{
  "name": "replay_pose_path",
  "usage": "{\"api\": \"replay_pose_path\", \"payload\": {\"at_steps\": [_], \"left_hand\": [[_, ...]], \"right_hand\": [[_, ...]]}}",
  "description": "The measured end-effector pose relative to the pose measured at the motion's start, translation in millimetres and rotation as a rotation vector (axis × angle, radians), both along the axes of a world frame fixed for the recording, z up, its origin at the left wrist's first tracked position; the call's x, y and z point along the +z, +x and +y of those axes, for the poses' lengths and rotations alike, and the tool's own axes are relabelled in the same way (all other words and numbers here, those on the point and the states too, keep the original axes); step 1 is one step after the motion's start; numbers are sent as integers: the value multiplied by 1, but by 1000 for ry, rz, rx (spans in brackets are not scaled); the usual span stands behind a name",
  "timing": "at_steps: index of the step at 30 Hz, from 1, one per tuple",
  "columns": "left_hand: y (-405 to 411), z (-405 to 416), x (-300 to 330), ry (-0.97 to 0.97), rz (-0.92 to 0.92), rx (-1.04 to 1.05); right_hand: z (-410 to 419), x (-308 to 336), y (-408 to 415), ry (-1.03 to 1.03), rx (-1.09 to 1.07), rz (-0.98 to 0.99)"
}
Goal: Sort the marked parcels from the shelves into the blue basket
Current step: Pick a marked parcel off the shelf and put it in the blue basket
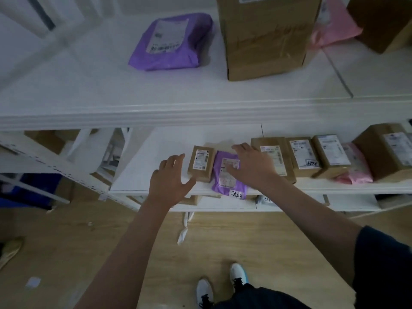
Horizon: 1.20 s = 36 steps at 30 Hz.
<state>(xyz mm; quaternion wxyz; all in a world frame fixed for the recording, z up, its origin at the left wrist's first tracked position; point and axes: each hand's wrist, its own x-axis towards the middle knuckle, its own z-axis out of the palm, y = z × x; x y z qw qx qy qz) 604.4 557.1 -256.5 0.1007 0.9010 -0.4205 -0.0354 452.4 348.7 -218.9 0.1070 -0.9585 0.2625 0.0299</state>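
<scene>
A small purple mailer bag (225, 175) with a handwritten white tag lies at the front of the middle shelf (156, 175). My right hand (252, 166) rests over its right side with fingers spread, thumb on the label. My left hand (171, 177), fingers straight, lies on the shelf just left of a small brown box (200, 162), its thumb near the box's front corner. To the right stands a row of brown boxes; one (304, 156) carries a handwritten tag. A blue basket (29, 188) shows low at the left, partly hidden by shelf struts.
The upper shelf (133, 101) holds a large purple bag (171, 41), a tall carton (265, 36) and a pink bag (334, 30). More parcels sit on a lower shelf, one tagged (267, 199). A pink bag (356, 166) lies among the boxes. Wooden floor lies below.
</scene>
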Motion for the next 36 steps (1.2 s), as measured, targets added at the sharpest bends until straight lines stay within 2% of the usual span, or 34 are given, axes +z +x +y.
{"api": "replay_pose_path", "payload": {"at_steps": [7, 12, 18, 22, 25, 29, 33, 36], "left_hand": [[40, 7, -50, 147, 107, 7], [63, -11, -107, 94, 205, 21], [89, -39, -176, 135, 312, 6], [100, -55, -194, 28, 231, -40], [96, -62, -194, -22, 230, -68], [87, -49, -178, -110, 200, -107], [70, -28, -131, -181, 104, -124], [50, -7, -86, -194, 61, -141]], "right_hand": [[15, -57, 21, 81, -123, 52], [13, -123, 46, 96, -153, 125], [12, -192, 82, 86, -158, 184], [14, -213, 101, 31, -118, 150], [18, -216, 109, 30, -117, 122], [25, -199, 104, 157, -134, 33], [39, -151, 87, 171, -122, -77], [57, -107, 65, 110, -99, -149]]}}
